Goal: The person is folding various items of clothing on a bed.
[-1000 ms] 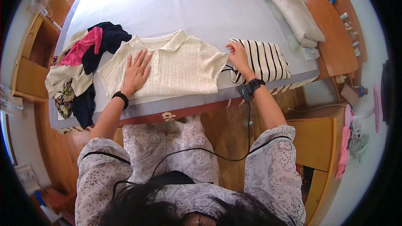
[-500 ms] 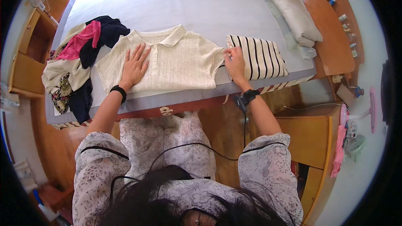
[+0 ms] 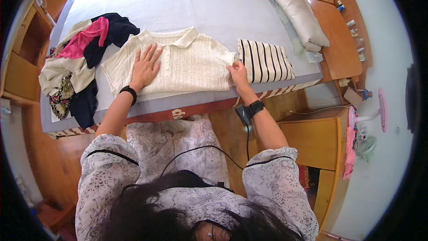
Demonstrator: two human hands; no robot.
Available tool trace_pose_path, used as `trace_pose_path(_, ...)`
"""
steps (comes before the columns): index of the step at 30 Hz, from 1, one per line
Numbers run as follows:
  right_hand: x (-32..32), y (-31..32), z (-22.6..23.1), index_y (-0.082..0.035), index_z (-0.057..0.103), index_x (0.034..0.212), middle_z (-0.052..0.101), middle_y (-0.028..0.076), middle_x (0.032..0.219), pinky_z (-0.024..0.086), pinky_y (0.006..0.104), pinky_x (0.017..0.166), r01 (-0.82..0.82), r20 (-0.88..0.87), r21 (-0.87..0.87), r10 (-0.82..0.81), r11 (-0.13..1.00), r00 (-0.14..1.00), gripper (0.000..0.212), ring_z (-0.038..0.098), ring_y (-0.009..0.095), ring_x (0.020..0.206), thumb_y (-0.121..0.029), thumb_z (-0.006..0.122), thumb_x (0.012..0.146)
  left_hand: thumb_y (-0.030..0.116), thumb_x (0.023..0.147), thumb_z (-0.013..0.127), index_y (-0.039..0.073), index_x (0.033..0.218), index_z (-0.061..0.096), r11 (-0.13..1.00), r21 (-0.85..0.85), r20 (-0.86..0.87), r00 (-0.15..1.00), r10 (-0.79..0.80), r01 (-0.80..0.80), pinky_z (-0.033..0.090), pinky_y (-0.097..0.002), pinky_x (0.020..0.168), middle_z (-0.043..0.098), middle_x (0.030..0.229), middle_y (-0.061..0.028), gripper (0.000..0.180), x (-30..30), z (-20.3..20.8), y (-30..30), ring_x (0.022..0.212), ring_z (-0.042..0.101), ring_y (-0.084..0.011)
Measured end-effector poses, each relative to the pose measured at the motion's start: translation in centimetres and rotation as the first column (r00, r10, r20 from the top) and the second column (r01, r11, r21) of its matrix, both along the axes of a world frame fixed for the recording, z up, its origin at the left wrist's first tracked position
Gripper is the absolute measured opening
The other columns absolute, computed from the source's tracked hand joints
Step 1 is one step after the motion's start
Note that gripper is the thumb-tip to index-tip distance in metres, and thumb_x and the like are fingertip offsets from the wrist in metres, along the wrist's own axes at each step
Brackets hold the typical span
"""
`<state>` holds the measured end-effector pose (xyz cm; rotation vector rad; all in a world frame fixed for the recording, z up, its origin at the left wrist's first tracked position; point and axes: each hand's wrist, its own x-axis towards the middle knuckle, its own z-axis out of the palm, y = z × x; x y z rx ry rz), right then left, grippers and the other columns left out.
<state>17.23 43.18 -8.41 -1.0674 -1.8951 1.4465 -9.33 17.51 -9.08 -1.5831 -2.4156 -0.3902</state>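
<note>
A cream short-sleeved knit polo shirt point(image 3: 191, 69) lies spread sideways on the bed, its collar at the far side and buttons up. My left hand point(image 3: 145, 67) rests flat on it beside the button placket, fingers spread. At the shirt's right end, my right hand point(image 3: 238, 73) pinches the fabric near the sleeve edge. Just right of that hand is a folded white garment with black stripes point(image 3: 267, 61).
A heap of clothes with a pink piece point(image 3: 84, 40) lies on the bed's left side. Pillows point(image 3: 301, 18) rest along the right side. A wooden cabinet point(image 3: 310, 140) stands at the near right. A black cable point(image 3: 248, 145) hangs from my right wrist.
My right hand has moved slightly left and nearer, from the sleeve's end to the edge just below it. My left hand stays flat on the shirt. The view has shifted a little.
</note>
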Motion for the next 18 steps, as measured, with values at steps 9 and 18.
trace_pose_path(9, 1.3, -3.0, 1.7, -0.001, 0.050, 0.108, 0.059, 0.012, 0.086, 0.037, 0.0428, 0.080, -0.154, 0.430, 0.563, -0.129, 0.812, 0.893, 0.043, 0.054, 0.031, 0.086, -0.030, 0.065, 0.081, 0.033, 0.092, 0.040, 0.018, 0.141, 0.033, 1.000, 0.027, 0.003, 1.000, 0.001, -0.001, 0.011, -0.0492, 0.111, 0.028, 0.147, -0.0084, 0.052, -0.3, 0.1, -0.2, 0.138, 0.021, -0.0222)
trace_pose_path(18, -7.4, -8.2, 4.5, -0.004, 0.035, 0.136, 0.036, 0.018, 0.139, 0.022, 0.0447, 0.108, -0.395, 0.404, 0.793, 0.083, 0.464, 0.911, 0.053, 0.027, 0.033, 0.132, -0.026, 0.049, 0.090, 0.041, 0.096, 0.031, 0.018, 0.145, 0.022, 0.996, -0.057, 0.135, 0.989, -0.066, 0.074, 0.004, -0.0467, 0.113, 0.018, 0.150, -0.0127, 0.055, -1.3, -1.0, -0.6, 0.140, 0.013, -0.0262)
